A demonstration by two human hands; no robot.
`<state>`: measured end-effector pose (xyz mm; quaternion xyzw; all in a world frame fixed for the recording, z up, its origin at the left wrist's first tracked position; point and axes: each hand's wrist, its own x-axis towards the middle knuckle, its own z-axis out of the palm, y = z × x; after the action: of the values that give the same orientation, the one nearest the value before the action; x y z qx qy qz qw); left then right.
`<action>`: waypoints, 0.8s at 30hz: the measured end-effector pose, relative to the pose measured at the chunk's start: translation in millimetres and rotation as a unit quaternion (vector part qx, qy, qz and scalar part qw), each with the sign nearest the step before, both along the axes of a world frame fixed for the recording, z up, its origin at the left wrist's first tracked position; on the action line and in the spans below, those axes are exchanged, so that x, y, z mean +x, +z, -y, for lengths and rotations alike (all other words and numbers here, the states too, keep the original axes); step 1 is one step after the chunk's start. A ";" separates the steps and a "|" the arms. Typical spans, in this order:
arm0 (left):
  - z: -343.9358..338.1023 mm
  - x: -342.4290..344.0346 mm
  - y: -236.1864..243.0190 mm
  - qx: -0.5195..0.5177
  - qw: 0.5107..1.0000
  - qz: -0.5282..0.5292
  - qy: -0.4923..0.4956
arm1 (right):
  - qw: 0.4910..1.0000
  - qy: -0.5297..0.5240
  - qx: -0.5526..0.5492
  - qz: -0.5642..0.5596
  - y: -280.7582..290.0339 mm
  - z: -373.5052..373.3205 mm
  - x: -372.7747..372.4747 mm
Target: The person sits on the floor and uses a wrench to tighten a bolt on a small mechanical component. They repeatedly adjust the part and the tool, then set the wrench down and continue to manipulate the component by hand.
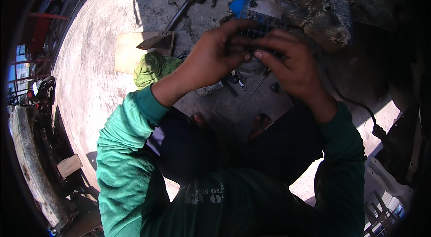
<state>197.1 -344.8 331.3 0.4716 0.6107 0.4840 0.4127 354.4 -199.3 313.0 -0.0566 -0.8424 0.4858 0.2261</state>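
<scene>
My left hand (215, 51) and my right hand (289, 60) meet in front of me, over the concrete floor. Their fingertips are pinched together around something small and dark that I cannot make out. Just beyond the fingers is a clear plastic case with a blue part (239, 6), partly covered by my hands. Below the hands, a small wrench (243, 85) and a thin screwdriver (257, 88) lie on the floor.
To the left lie a hammer (178, 14), a flat board (128, 49) with a dark pointed piece (155, 42) on it, and a green cloth (155, 67). Large dirty metal parts (330, 17) stand at the far right. A black cable (350, 99) runs along the right side.
</scene>
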 end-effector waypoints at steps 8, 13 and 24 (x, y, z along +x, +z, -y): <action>-1.1 -0.7 2.5 -0.005 0.999 -0.006 0.045 | 0.999 0.003 -0.043 -0.005 1.6 -0.2 0.7; 0.8 -9.4 0.9 -0.040 0.997 -0.045 0.045 | 0.999 0.000 -0.042 0.000 2.3 -0.1 2.0; 2.5 -17.0 -7.2 0.004 0.997 0.044 0.056 | 1.000 -0.009 -0.016 -0.007 2.2 -1.6 0.9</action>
<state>180.1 -347.4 324.1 0.4164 0.6157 0.5291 0.4093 355.3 -197.7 315.3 -0.0646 -0.8324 0.4974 0.2358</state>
